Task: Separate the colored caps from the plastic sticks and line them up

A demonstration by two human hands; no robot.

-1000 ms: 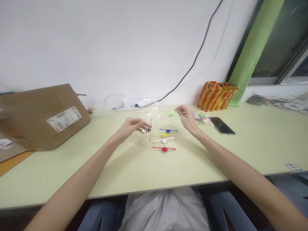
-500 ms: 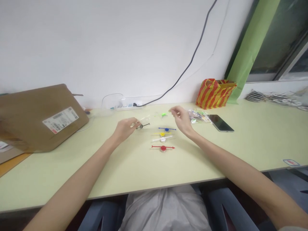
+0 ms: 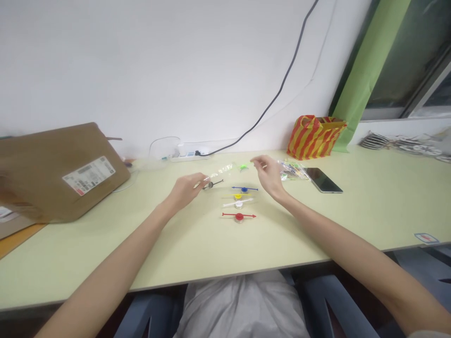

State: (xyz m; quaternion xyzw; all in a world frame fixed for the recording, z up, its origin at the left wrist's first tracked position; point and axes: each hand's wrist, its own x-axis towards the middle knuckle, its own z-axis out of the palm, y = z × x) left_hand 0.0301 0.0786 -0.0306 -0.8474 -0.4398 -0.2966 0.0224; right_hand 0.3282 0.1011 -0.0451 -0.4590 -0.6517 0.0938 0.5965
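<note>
My left hand (image 3: 188, 188) is closed in a pinch on a black arrow spinner (image 3: 210, 185). A clear plastic strip (image 3: 221, 172) stretches from those fingertips toward a green spinner (image 3: 244, 167). At the green spinner's right side, my right hand (image 3: 268, 174) is closed, thumb and forefinger pinched together at its end; the exact contact is too small to make out. Below, a blue arrow spinner (image 3: 244, 189), a yellow one (image 3: 238, 196), a white one (image 3: 238, 204) and a red one (image 3: 239, 217) lie in a column on the table (image 3: 197, 249).
Right of my right hand lie a clear bag of small parts (image 3: 293, 171) and a dark-screened tablet (image 3: 323, 180). A striped red-yellow bag (image 3: 315, 137) stands behind. At left is a cardboard box (image 3: 63, 173); a power strip (image 3: 188, 157) with a black cable (image 3: 268, 107) lies by the wall.
Both hands have shifted slightly right, the black and green spinners with them. The clear strip now shows stretched out more plainly. The column of spinners has not moved.
</note>
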